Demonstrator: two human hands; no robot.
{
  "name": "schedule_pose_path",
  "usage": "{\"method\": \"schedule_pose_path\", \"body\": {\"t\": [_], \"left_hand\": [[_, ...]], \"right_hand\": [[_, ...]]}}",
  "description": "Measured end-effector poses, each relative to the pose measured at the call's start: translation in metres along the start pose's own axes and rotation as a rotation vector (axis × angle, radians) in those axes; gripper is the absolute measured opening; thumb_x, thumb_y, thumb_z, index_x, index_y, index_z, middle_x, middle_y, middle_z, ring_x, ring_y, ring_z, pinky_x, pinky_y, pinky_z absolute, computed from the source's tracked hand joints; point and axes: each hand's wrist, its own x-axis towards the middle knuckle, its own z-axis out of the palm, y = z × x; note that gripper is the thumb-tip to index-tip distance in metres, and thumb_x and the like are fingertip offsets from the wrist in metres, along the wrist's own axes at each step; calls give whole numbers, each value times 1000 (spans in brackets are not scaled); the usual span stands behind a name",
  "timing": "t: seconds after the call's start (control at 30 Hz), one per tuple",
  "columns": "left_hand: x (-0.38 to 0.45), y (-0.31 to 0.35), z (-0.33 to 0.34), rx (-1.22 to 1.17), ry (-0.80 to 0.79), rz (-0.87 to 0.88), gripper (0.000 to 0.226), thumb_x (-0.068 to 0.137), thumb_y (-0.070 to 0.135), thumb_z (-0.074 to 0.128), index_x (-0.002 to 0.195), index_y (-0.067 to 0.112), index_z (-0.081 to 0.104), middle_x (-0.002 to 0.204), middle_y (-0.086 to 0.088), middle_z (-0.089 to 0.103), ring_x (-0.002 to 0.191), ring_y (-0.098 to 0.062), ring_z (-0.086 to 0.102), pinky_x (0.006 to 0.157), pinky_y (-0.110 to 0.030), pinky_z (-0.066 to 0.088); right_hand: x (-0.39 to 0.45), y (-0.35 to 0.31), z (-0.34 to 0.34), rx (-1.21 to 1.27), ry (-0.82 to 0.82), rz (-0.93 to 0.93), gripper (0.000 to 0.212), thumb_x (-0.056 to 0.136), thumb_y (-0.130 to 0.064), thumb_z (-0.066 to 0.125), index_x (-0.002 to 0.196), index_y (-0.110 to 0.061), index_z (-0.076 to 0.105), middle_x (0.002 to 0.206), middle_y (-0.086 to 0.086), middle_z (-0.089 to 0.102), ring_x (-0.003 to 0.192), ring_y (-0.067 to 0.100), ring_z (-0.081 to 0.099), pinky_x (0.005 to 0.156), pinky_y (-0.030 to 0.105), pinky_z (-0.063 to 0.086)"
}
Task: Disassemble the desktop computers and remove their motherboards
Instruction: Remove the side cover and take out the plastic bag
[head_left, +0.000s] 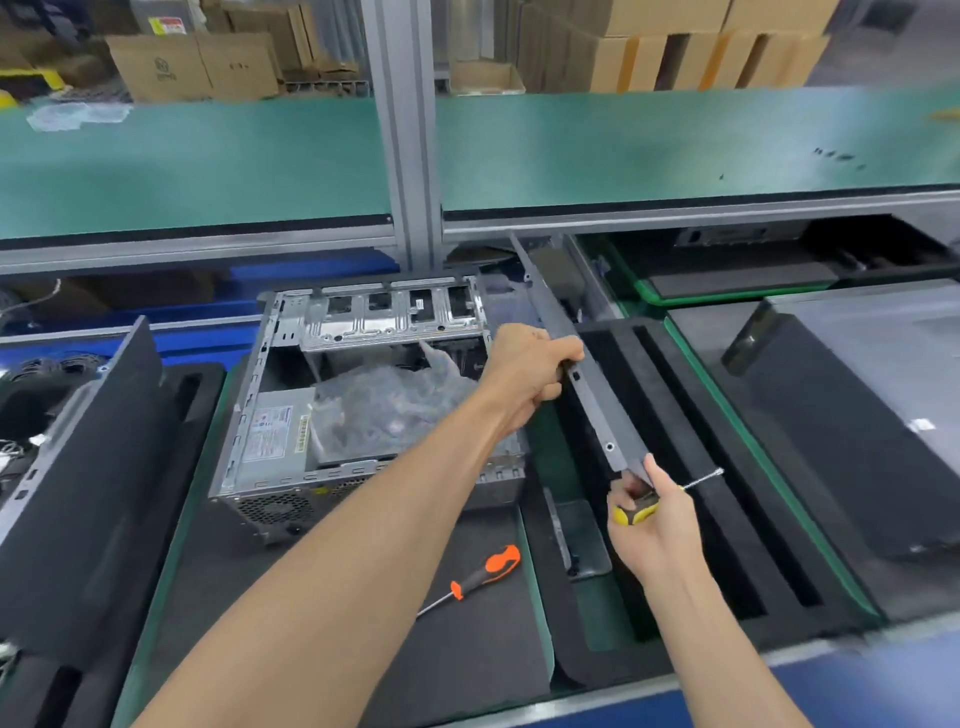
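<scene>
An open desktop case (291, 410) lies on black foam at centre, its power supply (272, 436) at the near left and a plastic bag (384, 405) over the inside. The grey side panel (597, 395) stands on edge to the right of the case, over a slotted foam tray (727, 467). My left hand (524, 371) grips the panel's upper edge near its middle. My right hand (649, 525) holds a yellow-handled screwdriver (641, 512) and pinches the panel's near corner.
An orange-handled screwdriver (478, 574) lies on the foam in front of the case. Another case (78, 467) stands at the left, and a dark case (857, 415) lies at the right. A green shelf (675, 145) and a metal post (410, 130) run above.
</scene>
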Motion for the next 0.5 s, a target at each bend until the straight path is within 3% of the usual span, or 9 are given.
{"method": "schedule_pose_path", "body": {"t": [0.07,0.13,0.2,0.27,0.33,0.4,0.43,0.47,0.5], "left_hand": [[9,-6,18,32,-4,-11,60,77,-6,66,53,25,22,57,3,21,41,-16,21,40,-23,18],[15,-13,35,91,-8,-14,56,79,-3,66,54,22,24,59,0,20,46,-18,21,41,-24,21],[20,-21,50,134,14,0,52,80,0,65,57,21,23,63,-5,22,51,-19,22,41,-24,27],[23,-29,61,160,21,6,49,83,1,62,58,19,25,65,-7,26,49,-18,23,42,-21,32],[25,-35,70,191,16,-25,45,87,4,60,60,18,28,57,-4,29,45,-18,24,44,-19,34],[26,-38,76,194,-9,-61,32,94,10,57,68,23,42,49,7,25,48,-17,22,43,-21,31],[26,-38,78,177,-39,-85,32,97,15,54,82,24,27,49,9,22,53,-17,20,42,-22,31],[25,-37,80,164,-89,-104,24,99,19,51,123,21,49,51,10,20,55,-17,18,41,-21,30],[23,-34,81,164,-142,-116,19,101,23,49,109,39,54,53,9,19,54,-16,17,40,-21,28]], "right_hand": [[9,-5,-11,-176,77,-11,26,104,-30,54,111,-5,56,97,19,73,53,14,49,36,18,32],[17,-7,-21,-446,245,-63,38,104,-38,53,101,-1,59,86,24,75,49,17,47,35,20,33],[23,-8,-34,-675,477,-159,43,102,-38,54,91,3,63,67,18,73,41,16,50,38,24,39],[24,-10,-44,-770,634,-316,31,97,-25,51,88,3,63,58,10,70,38,17,55,50,34,52],[23,-13,-51,-824,607,-462,19,88,-9,48,99,-5,64,61,2,70,47,18,61,65,42,56],[19,-14,-55,-894,442,-517,38,84,2,51,110,-23,64,79,-6,68,65,18,62,69,39,54],[19,-15,-57,-957,361,-537,42,83,4,55,110,-29,63,90,-8,63,73,16,60,68,35,52],[19,-16,-56,-1037,300,-561,37,84,0,62,106,-30,63,95,-9,59,78,17,60,69,33,49],[21,-18,-55,-1112,282,-586,25,85,-7,69,99,-26,63,95,-8,59,81,19,62,71,35,49]]}}
